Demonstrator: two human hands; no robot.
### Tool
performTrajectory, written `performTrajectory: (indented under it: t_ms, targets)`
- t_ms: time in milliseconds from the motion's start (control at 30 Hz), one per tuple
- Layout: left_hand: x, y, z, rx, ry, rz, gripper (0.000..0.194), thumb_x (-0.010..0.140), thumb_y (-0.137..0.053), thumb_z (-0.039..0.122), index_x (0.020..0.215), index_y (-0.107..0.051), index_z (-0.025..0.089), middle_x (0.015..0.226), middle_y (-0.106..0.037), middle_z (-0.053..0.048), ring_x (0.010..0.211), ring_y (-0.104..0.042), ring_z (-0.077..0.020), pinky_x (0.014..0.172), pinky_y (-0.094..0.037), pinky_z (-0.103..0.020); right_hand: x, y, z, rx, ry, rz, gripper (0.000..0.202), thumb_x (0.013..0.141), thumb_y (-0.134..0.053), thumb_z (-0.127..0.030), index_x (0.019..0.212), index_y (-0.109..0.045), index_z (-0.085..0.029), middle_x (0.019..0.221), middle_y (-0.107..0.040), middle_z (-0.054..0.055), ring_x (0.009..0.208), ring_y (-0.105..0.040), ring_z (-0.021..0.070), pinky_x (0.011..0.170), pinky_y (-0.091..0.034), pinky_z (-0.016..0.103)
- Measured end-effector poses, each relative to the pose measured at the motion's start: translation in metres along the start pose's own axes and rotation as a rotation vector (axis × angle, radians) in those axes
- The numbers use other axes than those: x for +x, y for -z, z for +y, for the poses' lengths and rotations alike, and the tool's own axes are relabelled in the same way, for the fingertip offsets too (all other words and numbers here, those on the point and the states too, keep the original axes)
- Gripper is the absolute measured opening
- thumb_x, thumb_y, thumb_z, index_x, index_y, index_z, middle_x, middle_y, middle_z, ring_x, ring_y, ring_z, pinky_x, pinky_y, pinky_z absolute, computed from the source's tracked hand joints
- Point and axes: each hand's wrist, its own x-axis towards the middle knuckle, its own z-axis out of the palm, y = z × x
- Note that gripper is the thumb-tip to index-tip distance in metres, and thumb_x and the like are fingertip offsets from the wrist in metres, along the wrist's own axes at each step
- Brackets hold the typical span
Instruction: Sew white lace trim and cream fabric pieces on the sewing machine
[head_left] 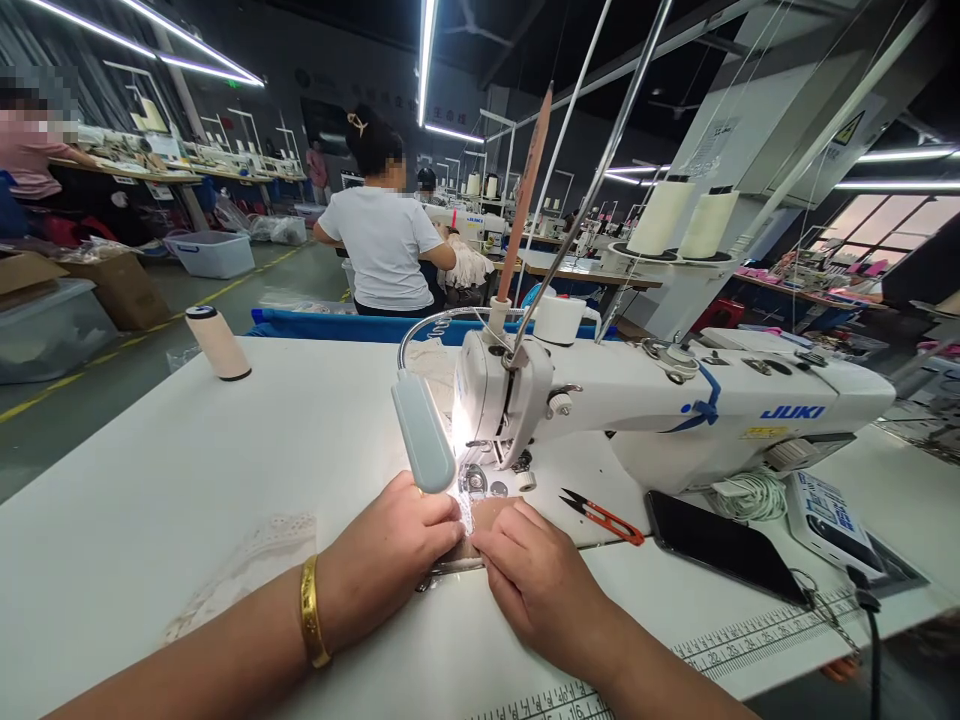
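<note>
A white JUKI sewing machine (pixel 600 390) stands on the white table, its lamp (pixel 424 432) lighting the needle area. Just in front of the presser foot lies a small piece of tan fabric with white lace (pixel 487 514). My left hand (pixel 390 550), with a gold bracelet at the wrist, pinches the lace edge from the left. My right hand (pixel 536 565) has its fingers bent together on the fabric's right side. Both hands' fingertips are close together below the needle. Pale lace fabric (pixel 251 570) lies partly behind my left forearm.
Right of the machine base are orange thread snips (pixel 604 517), a black phone (pixel 724 545), a coiled cable (pixel 748 497) and a white box (pixel 832 520). A thread cone (pixel 219 345) stands at the back left. Beyond the table a person in a white shirt (pixel 386 245) sits turned away.
</note>
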Motion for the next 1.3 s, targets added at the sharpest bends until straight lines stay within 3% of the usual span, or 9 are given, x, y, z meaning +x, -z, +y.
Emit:
performTrajectory:
  t_ms: [167, 367, 600, 800, 1033, 1300]
  targets:
    - [-0.001, 0.0, 0.001, 0.044, -0.024, -0.002, 0.027, 0.097, -0.047, 0.005, 0.082, -0.066, 0.017, 0.091, -0.068, -0.006, 0.083, -0.058, -0.0211, 0.07, -0.042, -0.034, 0.0, 0.0, 0.0, 0.009, -0.021, -0.016, 0.025, 0.097, -0.041, -0.006, 0.102, -0.062, -0.017, 0.083, -0.052, 0.004, 0.078, -0.043, 0.0215, 0.068, -0.039, 0.033]
    - [-0.003, 0.006, 0.005, 0.032, -0.017, -0.065, 0.026, 0.094, -0.047, 0.002, 0.078, -0.061, 0.017, 0.082, -0.066, -0.002, 0.073, -0.053, -0.0184, 0.066, -0.038, -0.033, 0.0, -0.003, -0.001, -0.032, -0.005, -0.036, 0.028, 0.096, -0.04, -0.003, 0.1, -0.063, -0.018, 0.082, -0.049, 0.004, 0.077, -0.042, 0.0218, 0.068, -0.036, 0.033]
    - [-0.003, 0.006, 0.005, 0.028, -0.017, -0.023, 0.025, 0.089, -0.047, 0.0, 0.073, -0.055, 0.018, 0.079, -0.067, -0.001, 0.069, -0.054, -0.0169, 0.062, -0.034, -0.033, 0.002, -0.005, 0.001, -0.015, -0.012, -0.042, 0.03, 0.098, -0.04, -0.004, 0.109, -0.064, -0.018, 0.082, -0.051, 0.004, 0.077, -0.043, 0.0224, 0.068, -0.037, 0.034]
    - [0.001, 0.002, -0.001, 0.057, 0.018, -0.013, 0.022, 0.088, -0.051, 0.001, 0.077, -0.06, 0.018, 0.082, -0.069, -0.002, 0.076, -0.06, -0.0186, 0.071, -0.04, -0.034, 0.005, -0.01, 0.007, -0.022, -0.07, -0.054, 0.029, 0.099, -0.04, -0.008, 0.109, -0.065, -0.019, 0.084, -0.055, 0.006, 0.077, -0.046, 0.0237, 0.065, -0.038, 0.034]
    - [0.007, 0.002, -0.005, 0.124, 0.068, 0.009, 0.022, 0.088, -0.053, 0.002, 0.073, -0.057, 0.017, 0.081, -0.066, 0.0, 0.071, -0.055, -0.0152, 0.068, -0.038, -0.031, 0.006, -0.013, 0.012, -0.064, -0.156, -0.073, 0.034, 0.101, -0.041, -0.014, 0.121, -0.066, -0.024, 0.085, -0.058, 0.005, 0.077, -0.051, 0.0252, 0.065, -0.043, 0.035]
    - [0.015, 0.002, -0.01, 0.127, 0.124, 0.015, 0.028, 0.091, -0.05, 0.004, 0.066, -0.05, 0.017, 0.073, -0.059, 0.001, 0.066, -0.048, -0.0139, 0.064, -0.033, -0.031, 0.011, -0.001, 0.015, -0.068, -0.203, 0.031, 0.033, 0.105, -0.04, -0.022, 0.134, -0.055, -0.018, 0.081, -0.062, 0.004, 0.077, -0.058, 0.0253, 0.07, -0.048, 0.037]
